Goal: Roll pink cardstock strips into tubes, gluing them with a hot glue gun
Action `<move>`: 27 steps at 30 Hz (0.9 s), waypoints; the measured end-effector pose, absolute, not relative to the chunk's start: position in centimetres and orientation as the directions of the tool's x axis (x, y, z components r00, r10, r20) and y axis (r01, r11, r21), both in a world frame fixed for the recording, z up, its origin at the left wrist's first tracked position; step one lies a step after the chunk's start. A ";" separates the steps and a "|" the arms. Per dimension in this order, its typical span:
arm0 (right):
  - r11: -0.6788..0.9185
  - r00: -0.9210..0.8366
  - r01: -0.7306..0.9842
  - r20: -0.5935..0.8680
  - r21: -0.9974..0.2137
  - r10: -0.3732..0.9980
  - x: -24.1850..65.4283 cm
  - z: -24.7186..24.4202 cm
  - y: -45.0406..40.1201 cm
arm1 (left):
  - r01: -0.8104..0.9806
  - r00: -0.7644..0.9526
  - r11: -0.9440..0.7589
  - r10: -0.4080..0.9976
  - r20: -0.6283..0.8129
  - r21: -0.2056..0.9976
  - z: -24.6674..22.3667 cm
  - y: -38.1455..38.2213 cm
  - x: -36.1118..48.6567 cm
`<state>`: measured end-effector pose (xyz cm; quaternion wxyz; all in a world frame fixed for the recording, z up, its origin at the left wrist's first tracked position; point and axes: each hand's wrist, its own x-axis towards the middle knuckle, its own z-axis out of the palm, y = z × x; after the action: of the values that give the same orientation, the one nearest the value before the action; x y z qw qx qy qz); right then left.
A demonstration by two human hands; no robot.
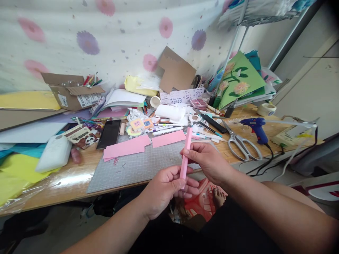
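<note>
Between my two hands is a narrow folded strip of pink paper (187, 144), held tilted just off the table's front edge. My left hand (166, 187) grips its lower end, thumb on top and the other fingers spread beneath. Higher up, my right hand (205, 158) pinches the strip between thumb and fingertips. Behind them a grey cutting mat (127, 173) covers the front of the table. On it lie a stack of pink paper pieces (127, 147) with notched corners and another pink paper strip (168, 138).
Large scissors (239, 143) and a blue glue gun (256, 128) with its cord lie at the right. Pens, paper scraps and a white roll (171, 112) crowd the middle. A black phone (109, 134) and a cardboard box (71, 93) stand left; a wooden table (79, 176) carries everything.
</note>
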<state>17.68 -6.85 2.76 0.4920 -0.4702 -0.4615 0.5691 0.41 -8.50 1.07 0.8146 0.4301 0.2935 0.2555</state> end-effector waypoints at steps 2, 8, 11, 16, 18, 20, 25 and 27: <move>-0.107 -0.059 -0.126 -0.100 -0.986 0.993 17.5 2.8 -7.0 | -0.159 0.710 0.482 0.662 -0.240 0.862 0.9 -8.5 0.2; -0.122 -0.064 -0.143 -0.114 -0.982 0.991 17.0 3.2 -7.0 | -0.112 0.729 0.399 0.656 -0.198 0.910 0.2 -8.3 -0.4; -0.095 -0.043 -0.153 -0.089 -0.984 0.995 17.6 3.4 -6.6 | -0.056 0.742 0.382 0.634 -0.217 0.923 -0.2 -8.3 -0.9; -0.043 -0.059 -0.145 -0.035 -0.988 0.998 18.0 3.5 -6.5 | -0.014 0.784 0.304 0.595 -0.178 0.953 -0.3 -8.1 -1.4; -0.026 -0.102 -0.133 -0.012 -0.991 0.995 17.6 3.5 -6.9 | -0.014 0.756 0.211 0.642 -0.128 0.977 -0.1 -7.9 -1.2; -0.004 -0.153 -0.122 0.014 -0.993 0.988 17.0 3.5 -7.5 | 0.001 0.691 0.130 0.716 -0.095 0.992 0.1 -7.8 -0.8; 0.047 -0.282 -0.109 0.076 -0.993 0.956 16.2 3.8 -8.7 | 0.021 0.636 -0.024 0.772 0.006 1.000 0.6 -7.8 0.0; 0.073 -0.314 -0.096 0.099 -0.993 0.944 16.2 3.9 -8.9 | 0.017 0.630 -0.085 0.775 0.056 0.996 0.4 -7.7 0.0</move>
<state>16.18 -8.94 3.94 0.4546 -0.3693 -0.5742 0.5721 -0.01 -7.72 0.41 0.6078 0.6675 0.2964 0.3117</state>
